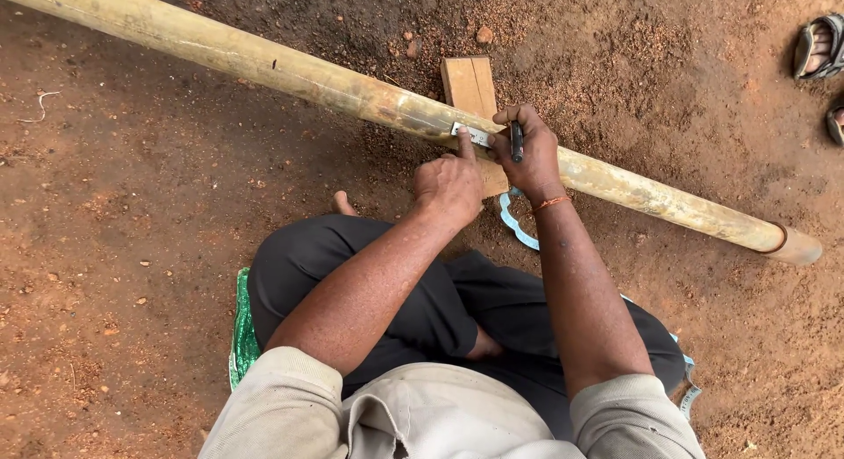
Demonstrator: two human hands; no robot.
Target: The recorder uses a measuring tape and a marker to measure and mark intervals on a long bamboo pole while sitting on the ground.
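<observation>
1. Head view: a long bamboo pole [264, 63] lies slantwise on red earth in front of the seated person, resting on a small wooden block [469, 85] that sits right under and behind the point where both hands work.
2. The right hand [530, 156] is closed around a dark pen-like marker [516, 141], held upright with its tip at the pole's upper surface; the fingers curl tight around it.
3. The left hand [448, 188], just beside the right, is loosely curled, its forefinger stretched out to press the end of a tape measure [472, 134] flat against the pole. It grasps nothing; it only pins.
4. A pale blue loop of tape [514, 226] trails down below the right wrist toward the person's lap.
5. Handling, as a judgement: the pole looks stiff, smooth and round, likely to roll, and heavy for its length; steadying it next to the block seems the surest hold.
6. Far off to the right of the grip, another person's sandalled feet [822, 50] show at the edge.
</observation>
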